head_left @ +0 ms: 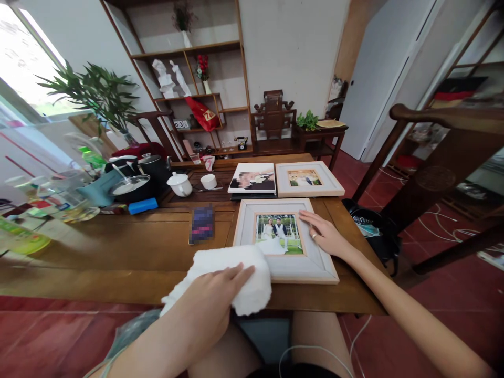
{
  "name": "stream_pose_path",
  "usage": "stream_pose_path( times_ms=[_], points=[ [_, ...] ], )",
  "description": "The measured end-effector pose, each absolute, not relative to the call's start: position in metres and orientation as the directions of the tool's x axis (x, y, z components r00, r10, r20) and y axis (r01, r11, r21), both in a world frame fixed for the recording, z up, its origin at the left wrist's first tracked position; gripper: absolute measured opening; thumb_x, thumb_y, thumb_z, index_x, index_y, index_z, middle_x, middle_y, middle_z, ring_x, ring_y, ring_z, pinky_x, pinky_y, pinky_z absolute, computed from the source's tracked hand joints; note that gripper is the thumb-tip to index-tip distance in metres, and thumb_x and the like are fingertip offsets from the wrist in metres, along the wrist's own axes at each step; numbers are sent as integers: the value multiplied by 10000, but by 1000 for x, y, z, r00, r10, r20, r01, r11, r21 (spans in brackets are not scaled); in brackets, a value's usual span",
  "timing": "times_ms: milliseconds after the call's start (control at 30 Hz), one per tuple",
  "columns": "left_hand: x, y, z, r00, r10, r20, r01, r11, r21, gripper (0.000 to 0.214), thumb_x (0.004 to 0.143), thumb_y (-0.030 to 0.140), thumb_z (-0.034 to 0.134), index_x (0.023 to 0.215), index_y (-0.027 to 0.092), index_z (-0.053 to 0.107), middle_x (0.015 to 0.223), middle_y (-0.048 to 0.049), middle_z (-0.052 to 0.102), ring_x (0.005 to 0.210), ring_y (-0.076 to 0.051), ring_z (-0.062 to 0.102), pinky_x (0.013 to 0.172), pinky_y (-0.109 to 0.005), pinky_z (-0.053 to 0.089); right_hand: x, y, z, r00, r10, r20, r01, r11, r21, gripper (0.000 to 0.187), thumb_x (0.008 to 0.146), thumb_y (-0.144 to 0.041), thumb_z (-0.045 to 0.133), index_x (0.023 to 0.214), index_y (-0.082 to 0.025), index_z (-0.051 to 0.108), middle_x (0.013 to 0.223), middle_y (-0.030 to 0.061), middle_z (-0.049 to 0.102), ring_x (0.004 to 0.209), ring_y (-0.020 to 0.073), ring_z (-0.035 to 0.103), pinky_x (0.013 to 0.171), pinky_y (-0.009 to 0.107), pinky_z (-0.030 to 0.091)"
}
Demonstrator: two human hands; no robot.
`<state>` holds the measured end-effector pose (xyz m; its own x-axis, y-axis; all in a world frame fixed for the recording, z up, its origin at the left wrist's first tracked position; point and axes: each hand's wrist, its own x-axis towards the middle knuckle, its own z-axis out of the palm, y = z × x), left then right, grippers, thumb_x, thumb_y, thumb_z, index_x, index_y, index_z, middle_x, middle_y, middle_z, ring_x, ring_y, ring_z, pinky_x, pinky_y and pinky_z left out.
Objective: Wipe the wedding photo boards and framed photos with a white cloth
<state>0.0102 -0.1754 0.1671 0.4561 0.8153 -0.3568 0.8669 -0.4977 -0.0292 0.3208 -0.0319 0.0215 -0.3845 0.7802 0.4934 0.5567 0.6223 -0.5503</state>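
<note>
A white towel [252,294] is bunched under my left hand [210,296], whose fingers are closed over its top. The towel overlaps the lower left corner of a pale wooden picture frame [305,272]. Inside the frame is a photo [279,231] of two people seated outdoors. My right hand [325,233] lies on the frame's right side with its fingers stretched out flat, a ring on one of them. The frame lies face up near the table's front edge; the towel hides part of its left side.
Behind lie a second framed picture [311,178] and a white-edged photo panel [254,176]. A dark blurred phone-like object [201,224] is left of the frame. Further left are a white lidded cup [180,184], a small white bowl [208,181], black pots [151,167] and bottles. A wooden chair [441,157] stands right.
</note>
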Motion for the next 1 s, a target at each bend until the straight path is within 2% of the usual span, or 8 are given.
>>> stream_pose_path(
  times_ms=[133, 267, 367, 533, 733, 867, 1000],
  points=[
    [-20, -175, 142, 352, 925, -145, 926, -366, -87, 877, 654, -78, 354, 1467, 249, 315, 1473, -48, 437, 1293, -233, 489, 1026, -390, 454, 321, -34, 22, -342, 803, 489, 586, 588, -558, 533, 781, -110, 466, 1288, -231, 577, 1435, 80, 478, 1333, 273, 421, 1110, 532, 333],
    [-31, -169, 102, 446, 893, 68, 895, -446, -13, 936, 609, -96, 335, 1483, 237, 281, 1523, -14, 354, 1411, -207, 305, 1115, -388, 365, 322, -33, 21, -354, 807, 472, 604, 583, -544, 510, 790, -121, 459, 1277, -207, 583, 1429, 101, 482, 1336, 282, 416, 1108, 533, 332],
    [-21, -154, 85, 486, 859, 157, 865, -499, 52, 955, 605, -91, 340, 1498, 228, 232, 1545, -23, 306, 1445, -213, 209, 1148, -429, 306, 322, -32, 20, -369, 798, 477, 601, 597, -532, 509, 794, -114, 446, 1277, -203, 580, 1411, 104, 501, 1337, 273, 415, 1112, 534, 329],
    [7, -87, 78, 444, 880, 166, 887, -458, 58, 827, 677, -77, 356, 1466, 165, 307, 1545, -79, 302, 1446, -273, 195, 1151, -507, 243, 324, -30, 18, -403, 780, 479, 581, 622, -524, 514, 792, -109, 439, 1277, -203, 583, 1338, 111, 571, 1319, 278, 441, 1100, 568, 339],
    [39, -18, 84, 419, 876, 237, 899, -437, 26, 724, 741, -39, 383, 1447, 112, 316, 1539, -146, 296, 1444, -290, 193, 1140, -519, 227, 325, -26, 15, -430, 754, 497, 569, 653, -500, 492, 781, -93, 428, 1228, -163, 623, 1295, 142, 600, 1282, 281, 483, 1080, 563, 369],
    [70, -8, 83, 517, 834, 196, 848, -530, 18, 725, 742, -43, 376, 1446, 119, 311, 1546, -141, 281, 1449, -270, 179, 1148, -508, 199, 324, -25, 15, -442, 740, 507, 560, 669, -488, 495, 771, -85, 430, 1221, -160, 624, 1291, 143, 601, 1274, 274, 490, 1075, 551, 379],
    [96, -2, 78, 679, 723, 129, 725, -687, 36, 750, 730, -51, 362, 1455, 128, 287, 1562, -115, 249, 1457, -229, 156, 1158, -490, 178, 323, -26, 19, -435, 748, 501, 561, 661, -498, 474, 760, -87, 440, 1182, -154, 645, 1279, 149, 605, 1270, 293, 488, 1070, 557, 379]
  ],
)
